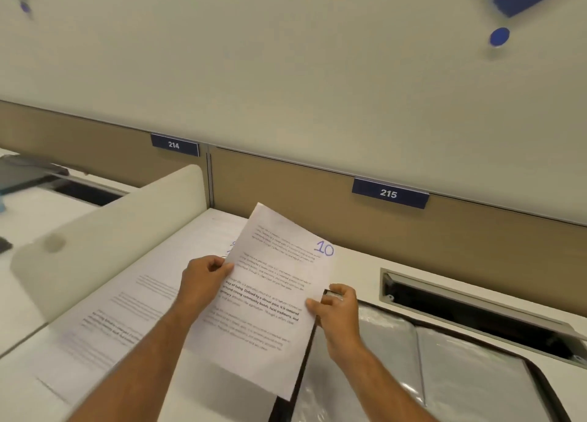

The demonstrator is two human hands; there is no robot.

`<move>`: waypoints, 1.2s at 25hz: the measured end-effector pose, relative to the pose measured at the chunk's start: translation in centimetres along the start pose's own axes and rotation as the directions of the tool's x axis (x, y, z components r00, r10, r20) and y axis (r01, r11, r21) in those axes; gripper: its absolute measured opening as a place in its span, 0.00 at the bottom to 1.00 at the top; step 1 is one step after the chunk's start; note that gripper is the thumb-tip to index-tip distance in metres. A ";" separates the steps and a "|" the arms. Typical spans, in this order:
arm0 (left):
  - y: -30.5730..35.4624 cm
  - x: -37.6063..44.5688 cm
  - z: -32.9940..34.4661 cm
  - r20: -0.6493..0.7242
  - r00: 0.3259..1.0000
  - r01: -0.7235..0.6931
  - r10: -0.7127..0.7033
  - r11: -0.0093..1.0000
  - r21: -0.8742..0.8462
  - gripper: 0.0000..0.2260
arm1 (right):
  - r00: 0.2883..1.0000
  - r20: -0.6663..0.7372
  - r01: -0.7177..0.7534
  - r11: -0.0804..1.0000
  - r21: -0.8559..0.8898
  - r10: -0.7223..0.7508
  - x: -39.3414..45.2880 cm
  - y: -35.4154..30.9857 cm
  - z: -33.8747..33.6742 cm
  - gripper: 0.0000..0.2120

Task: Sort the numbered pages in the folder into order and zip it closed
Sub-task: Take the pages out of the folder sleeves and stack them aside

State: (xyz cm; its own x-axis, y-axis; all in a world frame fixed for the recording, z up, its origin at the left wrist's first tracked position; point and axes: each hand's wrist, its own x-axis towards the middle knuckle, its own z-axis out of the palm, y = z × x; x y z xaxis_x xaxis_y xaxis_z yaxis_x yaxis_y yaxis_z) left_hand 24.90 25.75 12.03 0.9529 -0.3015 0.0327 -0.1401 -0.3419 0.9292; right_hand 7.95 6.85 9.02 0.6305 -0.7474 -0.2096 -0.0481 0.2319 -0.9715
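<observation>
Nearest us, our left hand point(203, 278) and right hand point(338, 307) pinch opposite edges of the page marked 10 point(270, 297), raised over loose pages point(127, 313) at left and the open folder point(413, 374) at right.

A blue handwritten number point(232, 247) on the white printed sheet lying on the desk point(127, 310) is mostly hidden behind the raised white page marked 10 point(270, 294). The grey zip folder point(444, 367), right of that page, is cut off by the bottom edge.

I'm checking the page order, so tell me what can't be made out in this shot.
- Head view: the number on the page on the desk is hidden behind page 10.
- Body text: too small, blurred.
- Folder: cut off by the bottom edge; zipper not visible.
</observation>
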 end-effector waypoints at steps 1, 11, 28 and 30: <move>-0.6 0.5 -1.6 -0.029 1.000 0.007 -0.006 0.999 0.043 0.06 | 1.000 0.000 0.008 0.999 -0.034 -0.008 -0.2 0.7 1.9 0.19; -9.6 5.4 -16.4 -0.207 0.974 0.174 -0.093 0.892 0.418 0.08 | 0.954 0.269 -0.096 0.986 -0.134 0.130 -3.2 7.5 17.3 0.07; -20.0 7.8 -21.6 -0.317 0.918 0.380 -0.239 0.763 0.523 0.05 | 0.853 0.421 -0.184 0.932 -0.312 0.309 -4.9 13.6 25.2 0.07; -20.4 8.0 -21.9 -0.304 0.918 0.387 -0.255 0.748 0.540 0.05 | 0.845 0.430 -0.175 0.924 -0.340 0.318 -4.8 13.6 25.5 0.08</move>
State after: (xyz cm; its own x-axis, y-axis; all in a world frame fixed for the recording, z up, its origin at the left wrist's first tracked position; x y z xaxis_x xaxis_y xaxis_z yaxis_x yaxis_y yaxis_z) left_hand 41.25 49.80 1.38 0.9922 0.0810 -0.0950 0.1183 -0.8529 0.5085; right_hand 23.99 29.45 -0.41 0.8505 -0.2902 -0.4386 -0.4180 0.1331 -0.8987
